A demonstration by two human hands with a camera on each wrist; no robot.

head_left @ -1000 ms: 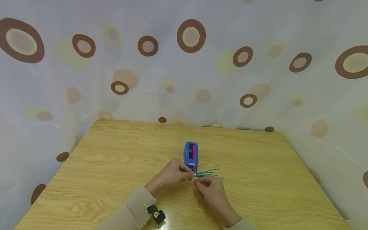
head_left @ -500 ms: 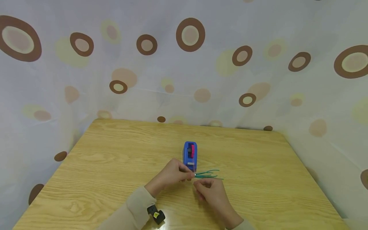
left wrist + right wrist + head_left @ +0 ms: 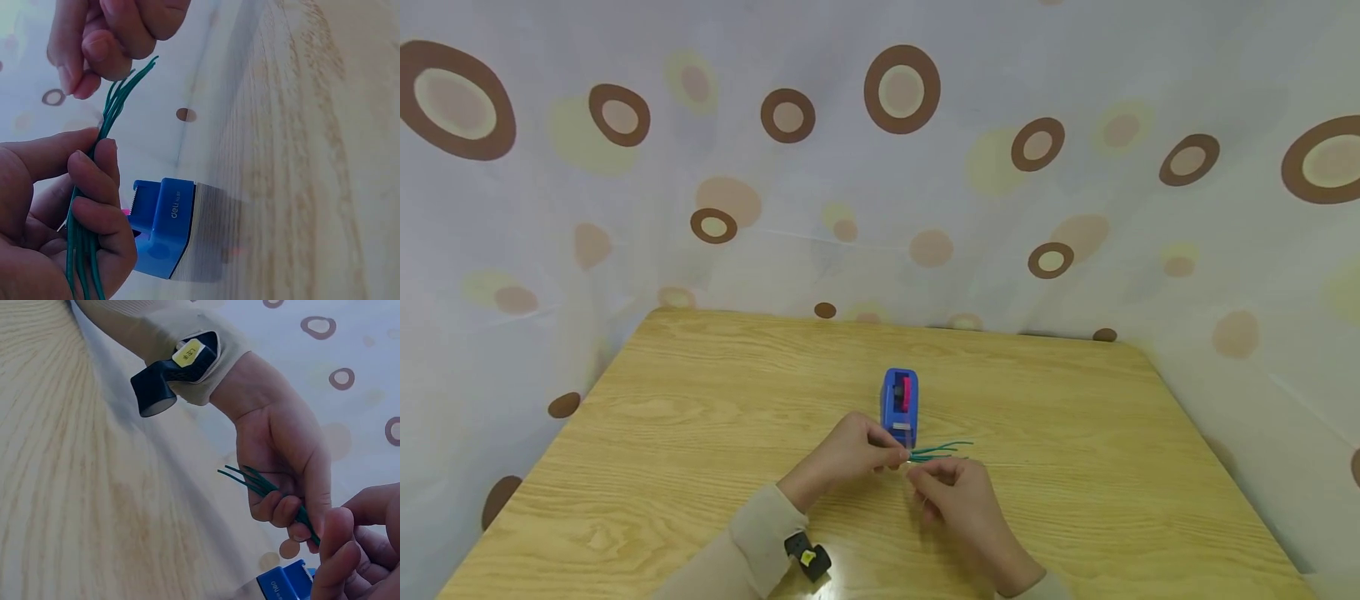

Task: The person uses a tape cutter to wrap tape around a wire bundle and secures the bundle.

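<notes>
A bundle of thin green wires (image 3: 115, 109) runs through my left hand (image 3: 857, 450), which grips it with thumb and curled fingers. The wire ends (image 3: 951, 447) fan out to the right in the head view. Just right of and below that grip, my right hand (image 3: 958, 496) has thumb and forefinger pinched together, close beside the bundle. A faint strip of clear tape (image 3: 908, 432) hangs from the front of the blue tape dispenser (image 3: 165, 219) toward the fingertips; its end appears pinched by my right hand. The dispenser (image 3: 900, 404), with a pink tape core, stands just beyond both hands.
A wooden table (image 3: 737, 375) lies under everything. Behind and to the sides hangs a pale curtain (image 3: 970, 200) with brown rings. A black wrist camera (image 3: 808, 557) is strapped at my left sleeve.
My right hand has shifted slightly right and up toward the wires and now covers some lower wire ends. The left hand and dispenser keep nearly the same place.
</notes>
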